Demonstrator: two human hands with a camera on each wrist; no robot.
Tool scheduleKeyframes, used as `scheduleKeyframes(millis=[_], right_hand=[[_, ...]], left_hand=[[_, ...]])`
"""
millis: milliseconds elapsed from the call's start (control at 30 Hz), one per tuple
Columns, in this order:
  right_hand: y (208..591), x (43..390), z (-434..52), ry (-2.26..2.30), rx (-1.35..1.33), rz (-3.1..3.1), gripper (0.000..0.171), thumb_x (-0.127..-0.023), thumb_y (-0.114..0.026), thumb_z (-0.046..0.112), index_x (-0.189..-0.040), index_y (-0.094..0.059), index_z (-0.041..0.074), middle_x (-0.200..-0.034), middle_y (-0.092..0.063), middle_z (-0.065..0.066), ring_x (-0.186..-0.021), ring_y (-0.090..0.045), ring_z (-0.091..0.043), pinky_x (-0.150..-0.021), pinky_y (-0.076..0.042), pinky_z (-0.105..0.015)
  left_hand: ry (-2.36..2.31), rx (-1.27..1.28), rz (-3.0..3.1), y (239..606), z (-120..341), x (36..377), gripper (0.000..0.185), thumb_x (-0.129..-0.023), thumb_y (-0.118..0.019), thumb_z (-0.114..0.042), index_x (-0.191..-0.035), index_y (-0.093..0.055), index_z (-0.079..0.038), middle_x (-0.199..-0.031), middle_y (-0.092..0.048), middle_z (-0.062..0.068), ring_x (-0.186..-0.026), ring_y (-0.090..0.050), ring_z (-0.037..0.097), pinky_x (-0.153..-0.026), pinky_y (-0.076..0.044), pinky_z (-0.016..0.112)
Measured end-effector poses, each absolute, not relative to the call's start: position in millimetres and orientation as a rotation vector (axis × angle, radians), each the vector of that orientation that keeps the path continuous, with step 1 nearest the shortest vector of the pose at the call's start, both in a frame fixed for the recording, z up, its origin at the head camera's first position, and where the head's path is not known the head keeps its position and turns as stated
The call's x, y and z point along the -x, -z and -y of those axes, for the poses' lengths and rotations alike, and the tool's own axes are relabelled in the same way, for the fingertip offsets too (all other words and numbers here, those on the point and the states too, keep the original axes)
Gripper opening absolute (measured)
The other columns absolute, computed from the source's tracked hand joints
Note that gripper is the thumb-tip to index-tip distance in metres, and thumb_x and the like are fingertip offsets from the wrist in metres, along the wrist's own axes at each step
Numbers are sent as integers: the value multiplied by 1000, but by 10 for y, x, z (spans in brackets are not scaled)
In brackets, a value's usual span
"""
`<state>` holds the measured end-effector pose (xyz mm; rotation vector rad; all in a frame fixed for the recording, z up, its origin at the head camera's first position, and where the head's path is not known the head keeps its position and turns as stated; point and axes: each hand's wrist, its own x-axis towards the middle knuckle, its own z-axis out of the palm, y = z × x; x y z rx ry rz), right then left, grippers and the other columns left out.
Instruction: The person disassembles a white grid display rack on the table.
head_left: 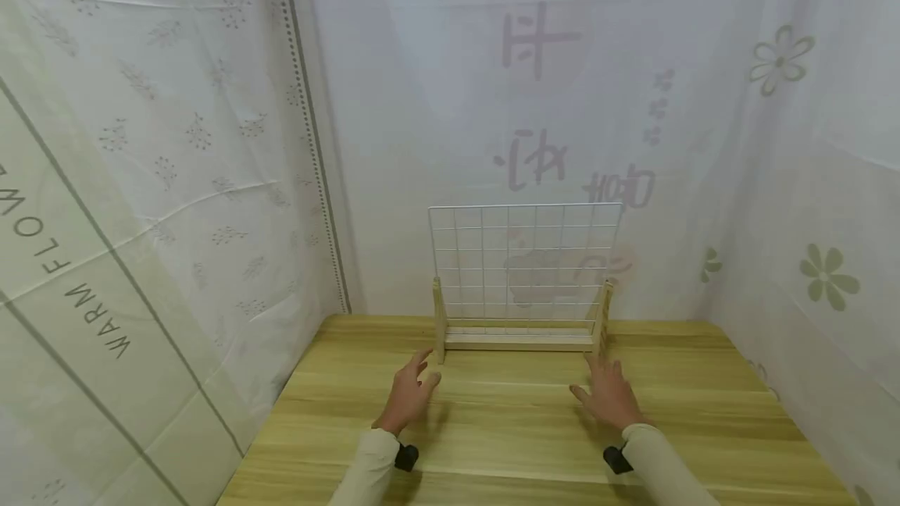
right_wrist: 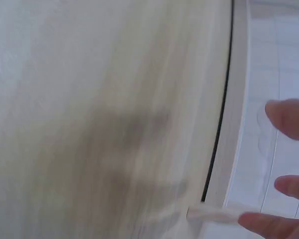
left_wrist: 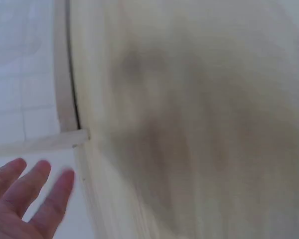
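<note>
A white wire grid panel [head_left: 523, 264] stands upright in a pale wooden base [head_left: 519, 340] with two short posts, at the back of the wooden table [head_left: 506, 428]. My left hand [head_left: 411, 389] hovers over the table just in front of the base's left post [head_left: 439, 318], fingers straight and spread, holding nothing. My right hand [head_left: 606, 393] hovers in front of the right post [head_left: 603, 317], also spread and empty. The left wrist view shows my left hand's fingertips [left_wrist: 45, 177] near the base's wooden foot [left_wrist: 45, 142]. In the blurred right wrist view, fingertips [right_wrist: 289, 117] lie near the base [right_wrist: 217, 213].
Printed white cloth walls [head_left: 176, 178] close in the table at the left, back and right. The table's left edge [head_left: 263, 428] runs toward me. Both forearms wear pale sleeves with dark wrist straps [head_left: 406, 457].
</note>
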<state>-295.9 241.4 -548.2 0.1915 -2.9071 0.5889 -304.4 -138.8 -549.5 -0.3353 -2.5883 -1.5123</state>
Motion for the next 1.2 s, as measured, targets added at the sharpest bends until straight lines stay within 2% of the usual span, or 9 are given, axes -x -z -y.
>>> scheduleKeyframes(millis=[67,200,300,400,667,800,967,1067,1200], right_hand=[[5452,2977,-2486,-725,-187,2906,66,-88,-60,37,-136,-39,-3,-131,-48,-30,-120,-42,-54,-90,-40,-62],[5399,3028,-2615,-874,-149,2854,44,-90,-58,27,-121,-55,-4,-108,-65,-21,-94,-63,-34,-78,-51,-46],[5348,3101,-2725,-928,-125,2832,32,-91,-56,25,-108,-64,-1,-94,-70,-15,-79,-66,-23,-68,-52,-37],[5286,3189,-2825,-992,-78,2851,30,-92,-54,25,-104,-66,-1,-89,-71,-12,-72,-65,-15,-63,-52,-31],[4956,3379,-3009,-1056,-22,2904,39,-95,-46,25,-113,-60,-7,-93,-69,-20,-75,-66,-23,-62,-50,-35],[4798,3453,-3014,-1031,-39,2889,35,-94,-46,23,-107,-63,-5,-86,-69,-16,-73,-65,-23,-55,-46,-30],[4624,3518,-2989,-1009,-42,2877,34,-95,-46,23,-107,-62,-4,-82,-69,-14,-69,-65,-19,-55,-47,-30],[4544,3578,-2979,-993,-42,2862,34,-95,-48,24,-108,-60,-5,-88,-69,-19,-69,-65,-20,-57,-49,-31],[4441,3648,-2959,-967,-28,2859,39,-95,-47,26,-116,-52,-6,-102,-65,-26,-71,-66,-22,-59,-50,-33]], left_hand=[[1665,277,2497,5472,1441,3089,43,-96,-50,-29,-136,-43,-15,-138,-46,17,-124,-49,37,-93,-48,46],[1942,158,2368,5441,1543,3183,32,-98,-47,-22,-126,-51,-6,-125,-56,20,-114,-57,35,-87,-52,42],[2059,95,2342,5397,1566,3255,31,-99,-43,-21,-120,-53,-1,-121,-58,23,-111,-59,36,-85,-52,44],[2078,45,2354,5324,1569,3313,29,-100,-41,-20,-117,-55,-1,-119,-59,24,-109,-60,36,-85,-53,44],[2028,35,2372,5102,1503,3549,32,-99,-42,-21,-118,-55,0,-119,-60,22,-109,-60,34,-85,-52,45],[2035,12,2356,5010,1479,3625,32,-98,-42,-18,-119,-54,2,-120,-59,22,-111,-59,34,-87,-50,47],[1969,15,2337,4902,1437,3715,29,-97,-41,-15,-118,-55,-2,-122,-57,22,-112,-58,35,-87,-50,49],[1911,41,2345,4740,1379,3700,29,-96,-42,-13,-121,-54,-3,-124,-55,23,-112,-56,37,-81,-52,44],[1854,43,2378,4643,1305,3757,34,-95,-45,-14,-127,-50,-6,-129,-54,20,-115,-54,36,-83,-52,44]])
